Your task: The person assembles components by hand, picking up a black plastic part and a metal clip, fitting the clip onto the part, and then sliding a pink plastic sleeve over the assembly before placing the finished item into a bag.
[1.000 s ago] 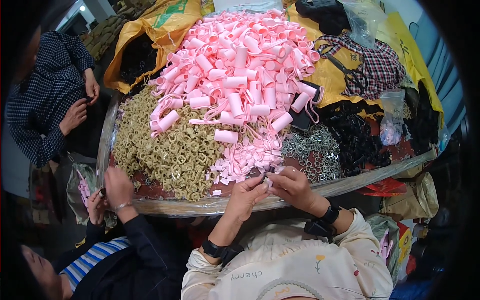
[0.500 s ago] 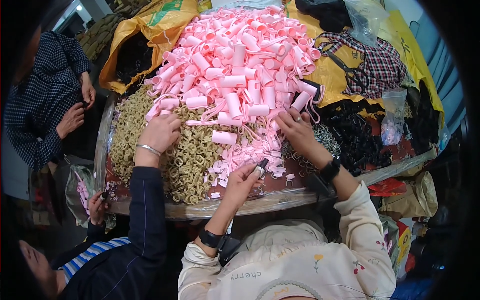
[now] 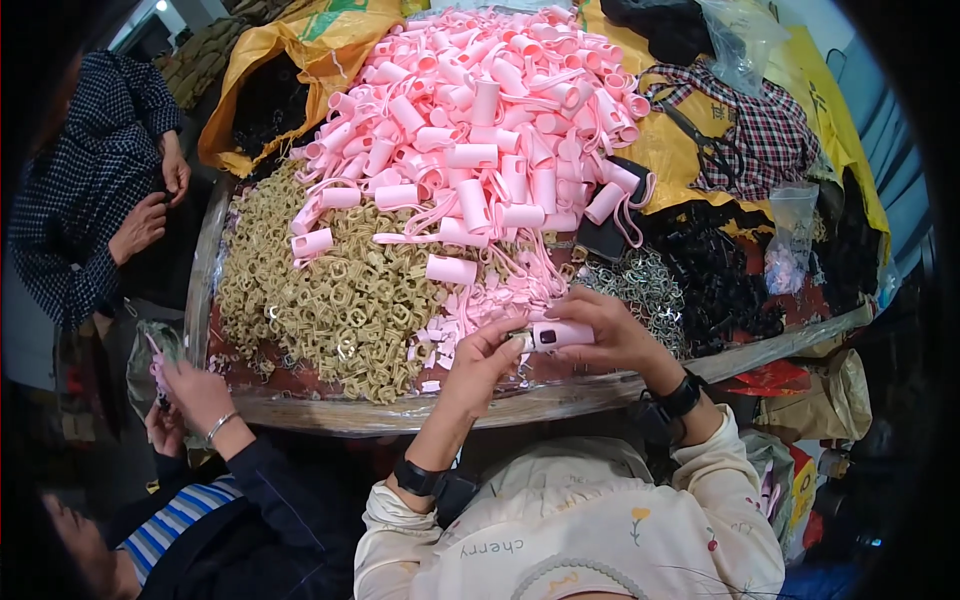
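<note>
Near the table's front edge my two hands meet at one pink tube-shaped holder. My right hand (image 3: 615,332) is closed around the pink tube (image 3: 565,334), which lies sideways with a dark opening in its side. At its left end, my left hand (image 3: 480,362) pinches a small black part with a pale piece, now mostly hidden by the fingers and the tube's end. Small flat pink pieces (image 3: 490,302) lie just beyond my fingers. Farther off rises a large heap of pink tubes with straps (image 3: 475,155).
Olive-tan buckle-like rings (image 3: 340,290) cover the table's left. On the right lie metal rings (image 3: 640,290), black parts (image 3: 710,270), scissors (image 3: 700,135) and a dark flat object (image 3: 603,238). Co-workers' hands (image 3: 195,395) (image 3: 150,215) are at the left, beside the wooden table rim (image 3: 310,415).
My right hand has come back from the heap with a pink tube and brought it to my left hand's part. The neighbouring co-worker's arm has withdrawn from the heap, toward the lower left.
</note>
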Available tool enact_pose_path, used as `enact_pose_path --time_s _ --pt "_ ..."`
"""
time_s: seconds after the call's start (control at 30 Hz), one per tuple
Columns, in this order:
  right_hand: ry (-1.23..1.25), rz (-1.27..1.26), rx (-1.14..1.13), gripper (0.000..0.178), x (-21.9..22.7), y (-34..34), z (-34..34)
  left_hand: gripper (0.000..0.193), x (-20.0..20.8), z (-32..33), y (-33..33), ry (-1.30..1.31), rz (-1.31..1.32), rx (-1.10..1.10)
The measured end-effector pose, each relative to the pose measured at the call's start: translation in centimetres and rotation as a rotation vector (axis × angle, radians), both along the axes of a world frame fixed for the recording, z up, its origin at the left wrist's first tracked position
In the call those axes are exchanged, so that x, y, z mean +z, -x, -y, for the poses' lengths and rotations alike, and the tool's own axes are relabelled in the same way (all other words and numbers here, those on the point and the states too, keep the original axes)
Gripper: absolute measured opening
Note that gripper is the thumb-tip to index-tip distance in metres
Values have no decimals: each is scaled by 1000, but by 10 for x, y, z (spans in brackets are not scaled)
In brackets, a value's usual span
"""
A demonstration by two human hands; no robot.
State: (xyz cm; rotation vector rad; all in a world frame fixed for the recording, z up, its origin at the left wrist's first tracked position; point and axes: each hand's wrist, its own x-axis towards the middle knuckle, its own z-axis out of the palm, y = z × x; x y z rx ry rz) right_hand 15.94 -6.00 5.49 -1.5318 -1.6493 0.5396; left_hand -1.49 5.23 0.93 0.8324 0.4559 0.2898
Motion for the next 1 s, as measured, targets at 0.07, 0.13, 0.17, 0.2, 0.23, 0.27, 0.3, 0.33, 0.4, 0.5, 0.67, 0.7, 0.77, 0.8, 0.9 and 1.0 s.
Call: enact_pose_path --time_s 0.07,0.13,0.17,0.2,0.23,0.27,0.3,0.33,0.4,0.5,0.67,0.7,0.77,0.8,0.9,1.0 --pt "28 -42 18 38 0 6 4 25 6 7 2 -167 -67 12" --pt "32 -47 2 39 -1 10 8 25 8 11 3 -252 -101 19" --pt "37 -52 -14 40 -2 12 9 25 8 13 4 -264 -99 32" --pt "42 -57 -31 41 -3 14 11 25 7 14 5 -276 -98 43" --pt "41 -57 -32 41 -3 16 14 25 6 15 5 -287 -96 54" --pt "29 -33 -49 41 -5 19 15 25 4 16 6 -288 -96 55" --pt "17 -10 -66 41 -6 21 17 25 3 16 6 -249 -100 47" --pt "6 14 -84 41 -7 24 19 24 1 16 7 -210 -104 39" --pt "-11 42 -97 41 -9 29 24 24 -2 16 8 -171 -108 30" --pt "-41 100 -124 41 -10 33 29 23 -6 16 9 -49 -134 -21" --pt "-5 -5 -151 41 -12 37 33 23 -5 21 6 -10 -115 -25" --pt "-16 22 -167 41 -13 39 34 24 -5 22 7 -51 -129 -31" --pt "-27 50 -191 42 -14 40 36 27 -3 23 7 -134 -156 -49" --pt "-37 33 -189 41 -16 40 37 27 -1 25 7 -135 -154 -58" --pt "-57 2 -195 41 -19 39 40 32 8 34 10 -559 -261 -77" --pt "-77 -26 -192 40 -18 43 43 36 12 41 9 -764 -199 -18"
